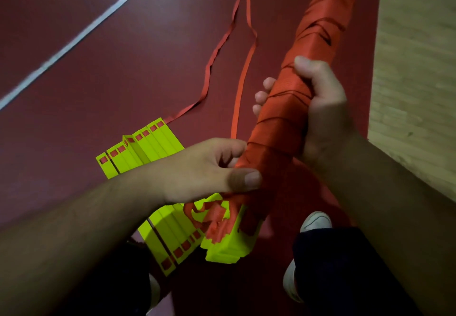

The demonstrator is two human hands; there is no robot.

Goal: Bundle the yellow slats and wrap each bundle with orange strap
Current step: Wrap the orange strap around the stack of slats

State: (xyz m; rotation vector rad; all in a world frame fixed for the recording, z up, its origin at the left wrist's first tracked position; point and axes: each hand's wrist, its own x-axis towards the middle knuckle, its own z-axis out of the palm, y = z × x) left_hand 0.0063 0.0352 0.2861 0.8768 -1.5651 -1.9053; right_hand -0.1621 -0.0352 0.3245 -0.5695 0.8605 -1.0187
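From my end, the wrapped bundle (318, 51) is off the floor and runs diagonally from near centre up to the far right, almost wholly covered in turns of orange strap (243, 74). The right hand (323, 108) is clamped round the bundle's middle: its thumb lies over the top and three fingertips peek out on the left side. The left hand (204, 170) grips the same bundle nearer to me, with the thumb pressed flat on the last turns of the wrap and the fingers curled in behind. The two hands are close together but not touching. Just below the left hand the wrap ends in a crumpled, frayed tangle of strap, and the bundle's bare yellow end sticks out toward me. Two loose runs of strap trail away over the dark red floor mat (98, 56) to the far edge of view. The loose yellow slats (145, 145) lie side by side on the mat, left of the bundle. They pass under my view of the left forearm, and small red squares show at both their ends. A white line (81, 34) crosses the mat far left, and pale wooden floor (419, 69) borders it on the right. A white shoe (315, 220) and a dark trouser leg (345, 266) show near right.
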